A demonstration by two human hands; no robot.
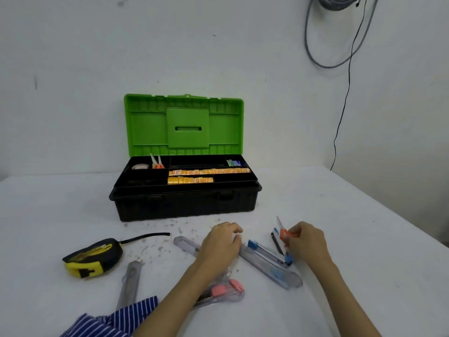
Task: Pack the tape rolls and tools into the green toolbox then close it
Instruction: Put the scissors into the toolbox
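While toolbox [184,205] stands open, gathering cutters: right hand [306,242] pinching orange cutter [286,233], left hand [222,242] curled, grip unclear. Next, probably lift into tray.

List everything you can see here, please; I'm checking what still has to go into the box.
toolbox: one, black body with green lid open upright, far side of the table
tape roll: one, pale, tray's back left compartment
small orange-handled tool: one, standing beside the tape roll
yellow-orange packets: two rows, tray's middle compartment
green and blue packets: a few, tray's back right corner
tape measure: one, yellow and black, table left
utility knives: about five, clear with blue, pink or grey parts, scattered near the hands
table: one, white
cables: grey and black, on the wall
left hand: resting on a knife
right hand: pinching orange-handled scissors
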